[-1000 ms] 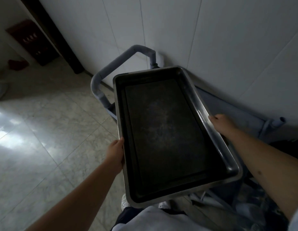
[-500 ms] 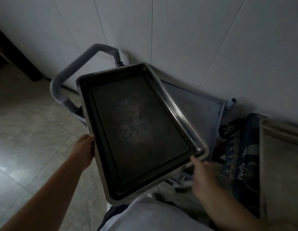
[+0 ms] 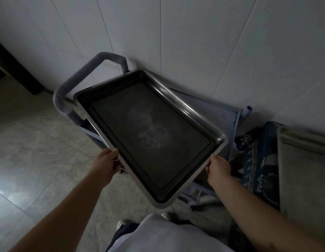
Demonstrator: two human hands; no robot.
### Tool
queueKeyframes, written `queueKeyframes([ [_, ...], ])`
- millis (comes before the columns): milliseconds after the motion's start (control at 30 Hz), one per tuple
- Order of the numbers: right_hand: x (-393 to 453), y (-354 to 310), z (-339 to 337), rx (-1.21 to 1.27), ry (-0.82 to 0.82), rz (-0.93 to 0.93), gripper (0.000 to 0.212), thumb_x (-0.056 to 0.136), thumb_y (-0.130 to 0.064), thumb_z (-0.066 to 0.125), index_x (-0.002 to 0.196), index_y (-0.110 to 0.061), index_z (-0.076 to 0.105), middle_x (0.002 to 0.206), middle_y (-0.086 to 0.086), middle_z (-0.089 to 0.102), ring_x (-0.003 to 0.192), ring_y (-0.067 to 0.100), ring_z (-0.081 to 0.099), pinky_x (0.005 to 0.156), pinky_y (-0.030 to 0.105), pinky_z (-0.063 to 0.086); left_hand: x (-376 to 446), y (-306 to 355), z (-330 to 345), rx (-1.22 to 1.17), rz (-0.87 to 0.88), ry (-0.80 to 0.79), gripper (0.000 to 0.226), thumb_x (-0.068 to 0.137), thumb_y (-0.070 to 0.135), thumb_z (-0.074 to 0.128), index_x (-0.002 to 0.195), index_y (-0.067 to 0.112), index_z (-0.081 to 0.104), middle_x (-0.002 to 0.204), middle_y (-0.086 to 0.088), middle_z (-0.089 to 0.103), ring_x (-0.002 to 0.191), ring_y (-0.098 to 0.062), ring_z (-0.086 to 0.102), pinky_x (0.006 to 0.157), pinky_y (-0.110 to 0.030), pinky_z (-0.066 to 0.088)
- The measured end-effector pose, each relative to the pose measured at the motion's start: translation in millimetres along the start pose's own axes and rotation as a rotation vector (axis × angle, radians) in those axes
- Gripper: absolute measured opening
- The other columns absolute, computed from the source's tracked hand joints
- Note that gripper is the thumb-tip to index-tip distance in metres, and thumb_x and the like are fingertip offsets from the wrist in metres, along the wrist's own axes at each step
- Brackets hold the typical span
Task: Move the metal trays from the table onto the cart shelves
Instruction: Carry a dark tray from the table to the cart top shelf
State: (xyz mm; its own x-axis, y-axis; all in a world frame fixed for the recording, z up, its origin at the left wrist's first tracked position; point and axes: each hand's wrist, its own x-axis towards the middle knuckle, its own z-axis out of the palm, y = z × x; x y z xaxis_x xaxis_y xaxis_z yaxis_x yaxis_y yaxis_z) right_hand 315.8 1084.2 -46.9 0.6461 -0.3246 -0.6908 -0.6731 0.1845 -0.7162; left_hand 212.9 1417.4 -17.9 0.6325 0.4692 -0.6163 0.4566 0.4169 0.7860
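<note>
White panelled wall, marbled tile floor. We hold rectangular metal tray point(image 3: 150, 135), dull scuffed base, over grey tubular cart point(image 3: 221, 115); left hand point(image 3: 107, 163) and right hand point(image 3: 218, 167) fingers curled round rim.

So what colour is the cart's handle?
Greyish blue; the handle shows best in the head view.

Blue patterned cloth point(image 3: 256, 160) rt, tiled floor point(image 3: 30, 151), white wall point(image 3: 176, 33).

Dim room, white panelled wall point(image 3: 194, 33), pale tiled floor point(image 3: 30, 151), perhaps a patterned rug point(image 3: 258, 160)
</note>
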Motion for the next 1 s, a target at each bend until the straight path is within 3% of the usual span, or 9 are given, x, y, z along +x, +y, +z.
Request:
queueKeyframes([
  [167, 33.2, -25.9, 3.7, -0.097, 0.042, -0.067, 0.022, 0.098, -0.027, 0.055, 0.08, -0.017, 0.064, 0.084, 0.007, 0.063, 0.075, 0.022, 0.059, 0.061, 0.033, 0.048, -6.4, -2.6, 21.8, 0.029, -0.037, -0.041, 0.015, 0.102, 0.015, 0.052, 0.101, 0.005, 0.063, 0.08, -0.008, 0.07, 0.06, -0.013, 0.069, 0.047, -0.023, 0.052],
  [333, 62.3, -47.2, 2.3, -0.194, 0.04, -0.115, 0.019, 0.096, -0.026, 0.055, 0.083, -0.016, 0.065, 0.086, 0.008, 0.064, 0.076, 0.021, 0.06, 0.059, 0.032, 0.047, -6.1, -5.9, 41.2, 0.071, -0.062, -0.067, 0.02, 0.101, 0.018, 0.054, 0.109, 0.001, 0.061, 0.1, -0.018, 0.068, 0.09, -0.028, 0.066, 0.079, -0.039, 0.056],
  [500, 92.9, -69.0, 1.7, -0.244, 0.052, -0.148, 0.018, 0.093, -0.029, 0.06, 0.101, -0.014, 0.069, 0.091, 0.008, 0.065, 0.081, 0.024, 0.062, 0.064, 0.033, 0.049, -2.0, -3.3, 64.1, 0.107, -0.089, -0.055, 0.016, 0.1, 0.017, 0.059, 0.101, 0.002, 0.063, 0.089, -0.016, 0.07, 0.077, -0.022, 0.069, 0.062, -0.032, 0.053],
  [700, 125.3, -90.5, 3.4, -0.437, 0.161, -0.19, 0.033, 0.095, -0.03, 0.057, 0.113, -0.004, 0.066, 0.109, 0.021, 0.067, 0.088, 0.033, 0.06, 0.075, 0.042, 0.05, -5.7, -24.2, 94.8, 0.22, -0.184, -0.043, 0.02, 0.098, 0.017, 0.062, 0.102, -0.003, 0.063, 0.09, -0.022, 0.072, 0.075, -0.025, 0.071, 0.084, -0.045, 0.059],
  [800, 126.4, -96.5, 7.2, -0.7, 0.222, -0.36, 0.039, 0.099, -0.031, 0.052, 0.108, 0.003, 0.067, 0.107, 0.024, 0.066, 0.1, 0.042, 0.061, 0.082, 0.043, 0.05, -7.1, -33.6, 98.6, 0.237, -0.198, -0.025, 0.023, 0.099, 0.019, 0.062, 0.097, -0.003, 0.064, 0.084, -0.02, 0.072, 0.075, -0.026, 0.07, 0.084, -0.046, 0.058],
  [933, 125.4, -102.1, 3.9, -0.875, 0.217, -0.477, 0.041, 0.1, -0.031, 0.051, 0.095, 0.006, 0.068, 0.087, 0.021, 0.063, 0.09, 0.039, 0.063, 0.069, 0.034, 0.04, -3.0, -29.3, 99.4, 0.297, -0.202, -0.036, 0.024, 0.098, 0.021, 0.063, 0.089, -0.001, 0.065, 0.079, -0.019, 0.072, 0.071, -0.025, 0.069, 0.07, -0.037, 0.057],
  [1000, 127.6, -108.3, 3.4, -0.874, 0.218, -0.478, 0.041, 0.099, -0.031, 0.052, 0.095, 0.006, 0.069, 0.087, 0.021, 0.063, 0.088, 0.038, 0.062, 0.068, 0.034, 0.037, -1.5, -25.4, 105.3, 0.309, -0.196, -0.04, 0.025, 0.098, 0.022, 0.063, 0.089, 0.0, 0.065, 0.077, -0.017, 0.072, 0.069, -0.023, 0.07, 0.071, -0.037, 0.057],
])
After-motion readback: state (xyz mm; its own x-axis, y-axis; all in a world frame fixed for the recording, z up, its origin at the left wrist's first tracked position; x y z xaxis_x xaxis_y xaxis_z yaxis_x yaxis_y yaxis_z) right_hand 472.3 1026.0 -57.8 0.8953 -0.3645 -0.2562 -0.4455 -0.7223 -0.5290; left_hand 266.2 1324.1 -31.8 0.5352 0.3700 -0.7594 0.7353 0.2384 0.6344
